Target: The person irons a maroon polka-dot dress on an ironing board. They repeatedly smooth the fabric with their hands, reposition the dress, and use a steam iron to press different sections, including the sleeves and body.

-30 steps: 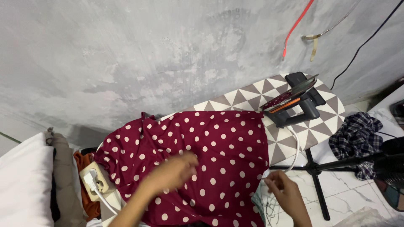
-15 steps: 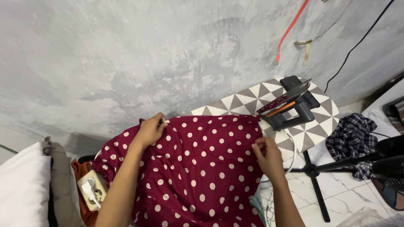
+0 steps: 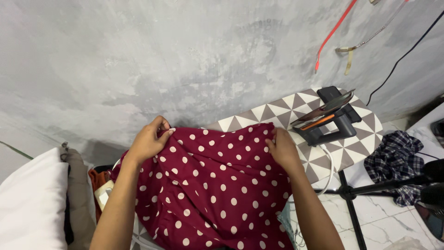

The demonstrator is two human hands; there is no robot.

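Both hands, moved up, now pinch the polka-dot garment's (image 3: 217,185) top edge.

Maroon cloth (image 3: 217,185) with white dots; board (image 3: 286,113) in brown-and-white triangles; grey wall (image 3: 185,60); dark plaid shirt (image 3: 393,162).

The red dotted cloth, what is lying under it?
Under the red dotted cloth lies an ironing board with a triangle-patterned cover, bare only toward the iron. The left hand and right hand grip the cloth's far edge. The rest is covered.
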